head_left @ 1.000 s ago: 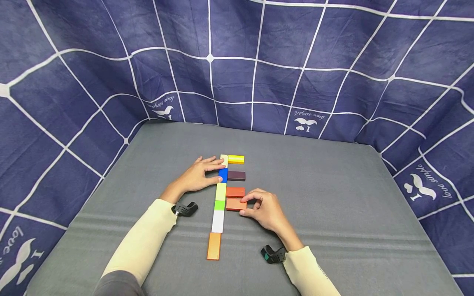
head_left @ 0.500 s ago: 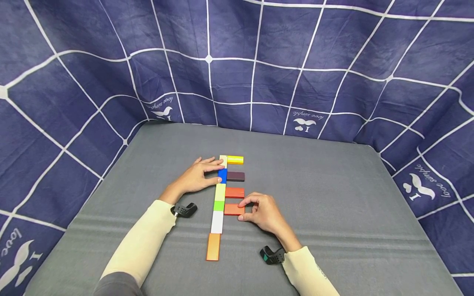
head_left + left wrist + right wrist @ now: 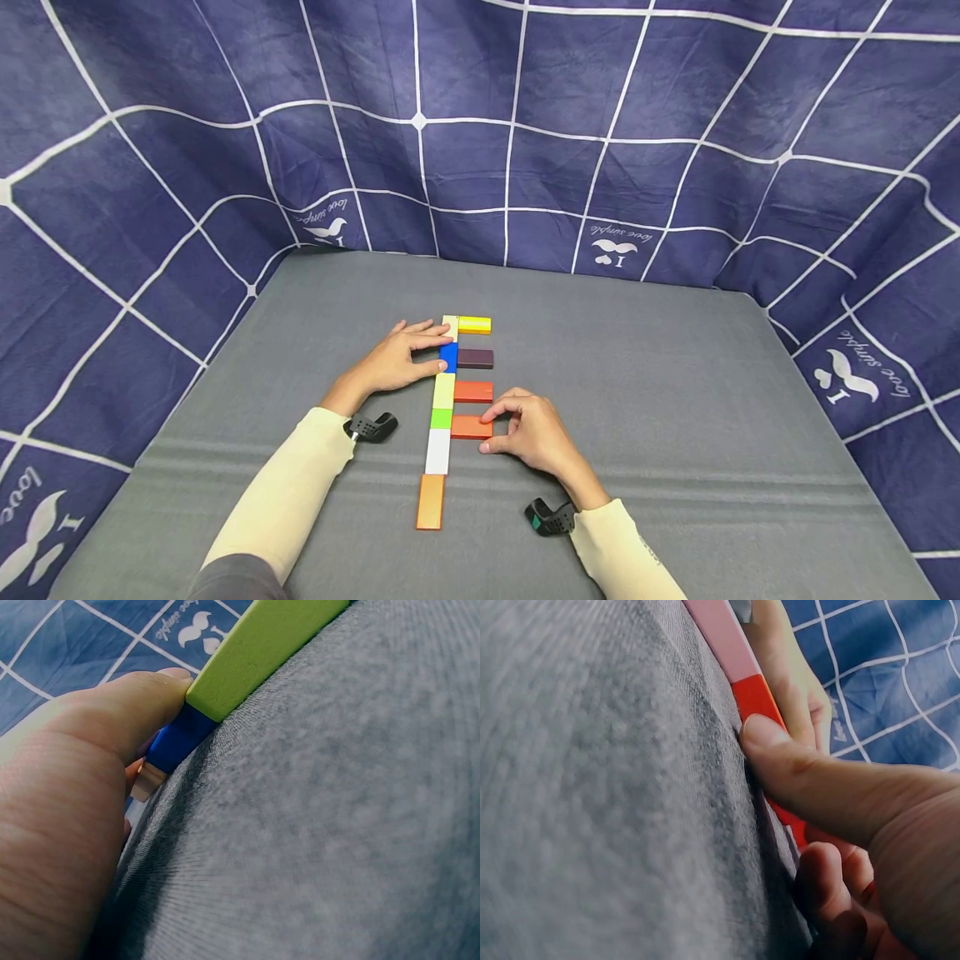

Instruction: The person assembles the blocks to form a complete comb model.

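Observation:
A column of flat, coloured blocks lies end to end on the grey table. My left hand [image 3: 397, 358] rests on its far part, fingers stretched over the cream block [image 3: 450, 323] and thumb on the blue block [image 3: 447, 357]. Nearer me follow a yellow-green block [image 3: 443, 390], a bright green block [image 3: 442, 418], a white block [image 3: 437, 452] and an orange block [image 3: 431, 502]. At right, my right hand [image 3: 534, 429] pinches the outer end of an orange-red block [image 3: 467, 427], whose inner end meets the column beside the green and white blocks. The right thumb [image 3: 780, 750] lies along its near side.
Three more blocks jut rightward from the column: yellow [image 3: 475, 325], dark purple [image 3: 476, 359] and red [image 3: 474, 392]. Grey cloth covers the table [image 3: 637, 375]. A blue checked curtain [image 3: 570, 150] surrounds its back and sides.
My right hand has slid the orange-red block slightly towards me, widening the gap to the red block, and its inner end now meets the column. The left hand stays in place.

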`<action>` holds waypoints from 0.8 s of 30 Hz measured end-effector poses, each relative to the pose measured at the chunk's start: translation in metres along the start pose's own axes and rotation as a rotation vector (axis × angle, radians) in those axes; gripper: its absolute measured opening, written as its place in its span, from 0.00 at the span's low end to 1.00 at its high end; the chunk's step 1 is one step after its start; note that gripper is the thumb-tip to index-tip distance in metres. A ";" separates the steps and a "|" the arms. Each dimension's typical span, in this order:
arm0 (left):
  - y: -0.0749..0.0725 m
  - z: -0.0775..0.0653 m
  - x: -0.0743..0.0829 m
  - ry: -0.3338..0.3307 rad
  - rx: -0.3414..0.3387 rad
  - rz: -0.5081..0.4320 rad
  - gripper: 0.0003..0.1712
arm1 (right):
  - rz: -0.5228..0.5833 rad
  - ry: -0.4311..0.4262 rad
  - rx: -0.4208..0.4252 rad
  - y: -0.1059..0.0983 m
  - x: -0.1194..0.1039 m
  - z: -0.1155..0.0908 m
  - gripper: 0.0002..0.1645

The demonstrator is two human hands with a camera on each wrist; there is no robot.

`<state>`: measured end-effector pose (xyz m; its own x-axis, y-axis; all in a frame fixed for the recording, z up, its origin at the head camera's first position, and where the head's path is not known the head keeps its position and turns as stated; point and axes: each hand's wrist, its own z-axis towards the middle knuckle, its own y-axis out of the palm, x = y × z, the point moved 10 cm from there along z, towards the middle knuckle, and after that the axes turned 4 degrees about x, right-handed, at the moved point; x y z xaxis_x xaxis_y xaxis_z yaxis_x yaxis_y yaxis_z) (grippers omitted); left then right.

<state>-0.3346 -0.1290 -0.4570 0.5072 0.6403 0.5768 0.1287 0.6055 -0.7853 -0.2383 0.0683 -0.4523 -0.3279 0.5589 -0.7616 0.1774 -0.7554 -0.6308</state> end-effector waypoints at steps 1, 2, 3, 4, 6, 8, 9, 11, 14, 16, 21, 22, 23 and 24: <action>0.000 0.000 0.000 -0.002 0.001 0.001 0.30 | 0.015 0.001 -0.001 0.000 0.000 0.000 0.21; 0.000 0.000 0.000 -0.003 0.002 0.002 0.30 | 0.029 0.000 -0.002 -0.001 0.001 0.000 0.22; -0.001 0.000 0.000 -0.003 0.003 0.001 0.30 | 0.043 -0.001 0.000 -0.001 0.002 0.000 0.22; -0.001 0.000 0.000 -0.005 0.004 0.002 0.30 | 0.059 0.000 0.005 -0.002 0.003 0.001 0.22; 0.000 0.000 -0.001 -0.007 0.006 0.003 0.31 | 0.081 -0.008 0.025 -0.006 0.004 0.001 0.22; 0.001 0.000 -0.001 -0.008 0.006 0.007 0.31 | 0.099 -0.027 0.062 -0.010 0.005 0.002 0.21; 0.001 0.001 -0.002 -0.009 0.006 0.007 0.31 | 0.106 -0.036 0.087 -0.013 0.005 0.002 0.20; 0.002 0.001 -0.002 -0.011 0.005 0.005 0.31 | 0.110 -0.049 0.141 -0.019 0.006 0.002 0.19; 0.002 0.001 0.000 -0.002 0.010 -0.010 0.31 | 0.122 -0.059 0.220 -0.028 0.006 0.001 0.19; 0.001 0.001 0.000 0.002 0.015 -0.021 0.32 | 0.127 -0.061 0.268 -0.033 0.007 0.000 0.20; -0.003 0.002 0.001 0.028 0.073 -0.042 0.32 | 0.033 -0.062 0.352 -0.047 0.008 0.000 0.25; -0.006 0.002 0.001 0.037 0.101 -0.042 0.32 | 0.003 -0.063 0.365 -0.050 0.008 -0.001 0.27; -0.010 0.002 0.001 0.044 0.138 -0.039 0.32 | -0.037 -0.066 0.380 -0.053 0.009 -0.001 0.28; -0.015 0.001 0.002 0.054 0.181 -0.025 0.32 | -0.074 -0.068 0.395 -0.057 0.009 -0.001 0.29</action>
<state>-0.3367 -0.1361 -0.4442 0.5512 0.6005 0.5793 -0.0110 0.6994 -0.7146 -0.2506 0.1163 -0.4231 -0.3899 0.6025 -0.6964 -0.2147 -0.7949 -0.5675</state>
